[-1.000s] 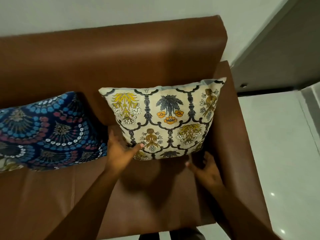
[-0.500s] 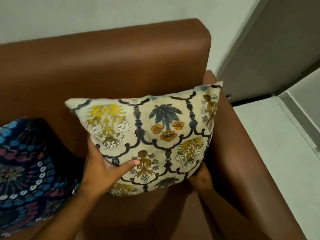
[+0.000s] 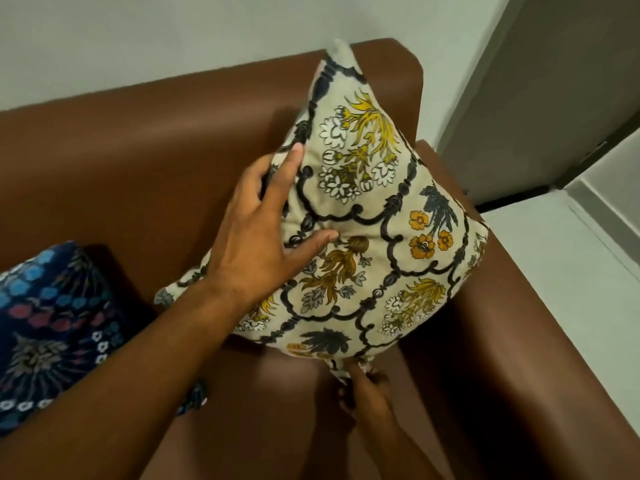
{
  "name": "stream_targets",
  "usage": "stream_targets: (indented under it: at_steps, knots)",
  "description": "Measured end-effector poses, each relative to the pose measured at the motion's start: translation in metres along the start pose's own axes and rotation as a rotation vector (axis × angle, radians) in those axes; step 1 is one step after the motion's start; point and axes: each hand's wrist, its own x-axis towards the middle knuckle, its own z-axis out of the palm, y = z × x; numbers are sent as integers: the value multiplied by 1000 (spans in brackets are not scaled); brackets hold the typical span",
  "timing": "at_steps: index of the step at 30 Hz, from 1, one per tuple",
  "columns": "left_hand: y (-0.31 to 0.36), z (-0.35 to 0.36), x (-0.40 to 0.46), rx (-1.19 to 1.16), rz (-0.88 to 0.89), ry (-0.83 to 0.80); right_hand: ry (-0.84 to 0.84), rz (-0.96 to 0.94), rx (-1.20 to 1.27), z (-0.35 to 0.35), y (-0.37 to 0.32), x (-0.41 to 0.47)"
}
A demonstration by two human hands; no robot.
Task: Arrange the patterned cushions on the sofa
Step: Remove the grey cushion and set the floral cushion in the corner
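Brown sofa seat [image 3: 259, 410] lies nearest. Over it, the right hand [image 3: 367, 393] pinches the bottom corner of the cream floral cushion [image 3: 381, 220], which is stood on its point beside the armrest [image 3: 519, 341]. The left hand [image 3: 256, 244] clasps its left edge, fingers [image 3: 296, 154] spread. A blue cushion [image 3: 52, 323] leans left against the backrest [image 3: 156, 150].

Sofa [image 3: 145, 209]: brown leather, backrest [image 3: 138, 133] against a pale wall [image 3: 173, 39], armrest [image 3: 519, 323] on the right.
Seat [image 3: 277, 403], left: dark blue patterned cushion [image 3: 45, 334] lay there, leaning on the backrest.
Seat, right: cream floral cushion [image 3: 374, 237] was tilted corner-down beside the armrest; contact with the seat was unclear.
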Motion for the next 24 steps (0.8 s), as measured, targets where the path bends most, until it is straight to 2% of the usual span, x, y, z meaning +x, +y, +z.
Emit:
stream_targets:
  at_steps: [4, 7, 10, 16, 18, 20, 22, 24]
  knots:
    - [2, 2, -12, 139, -34, 158, 117, 13, 78, 4, -2, -1]
    - [13, 4, -16, 58, -26, 149, 10, 142, 341, 9, -9, -7]
    - [17, 3, -18, 46, -38, 124, 4, 139, 494, 13, -12, -13]
    - [13, 5, -40, -116, -18, 113, -6, 47, 445, 13, -4, -22]
    - [7, 2, -51, -174, -2, 151, 13, 93, 493, 13, 7, -25]
    - [-7, -9, -70, -215, -19, 210, -32, 101, 409, 25, 23, -39]
    - [-26, -28, -102, -224, -114, 250, -81, 130, 330, 42, 42, -55]
    - [-57, -60, -152, -199, -296, 290, -223, 172, 270, 75, 67, -77]
